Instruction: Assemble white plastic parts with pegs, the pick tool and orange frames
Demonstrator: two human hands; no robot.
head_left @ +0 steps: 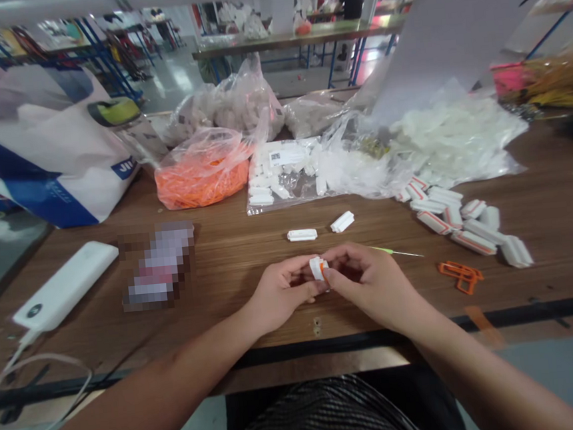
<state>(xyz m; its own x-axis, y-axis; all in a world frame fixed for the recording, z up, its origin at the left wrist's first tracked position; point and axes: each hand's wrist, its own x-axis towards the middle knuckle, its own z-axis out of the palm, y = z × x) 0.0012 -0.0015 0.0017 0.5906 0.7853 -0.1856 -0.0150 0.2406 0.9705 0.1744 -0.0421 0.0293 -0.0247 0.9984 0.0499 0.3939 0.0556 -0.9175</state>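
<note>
Between my two hands is a small white plastic piece [316, 268] with a bit of orange showing at its side. My left hand [283, 295] pinches it from the left, and my right hand [365, 282] has its thumb pressed against the orange part. Fingers cover most of the piece. Just beyond lie two similar white pieces, one flat [302, 235] and one at an angle [342, 221]. A thin pick with a green handle [382, 250] rests behind my right hand. To the right are a few orange rectangular rings [459, 275].
A pile of white pieces with orange edging [467, 219] sits at right. Along the back stand a bag of orange rings [203, 175], a bag of white parts [283, 172] and a bag of translucent parts [454, 133]. A white power bank [66, 284] with a cable lies left, near a blurred-out object [160, 263].
</note>
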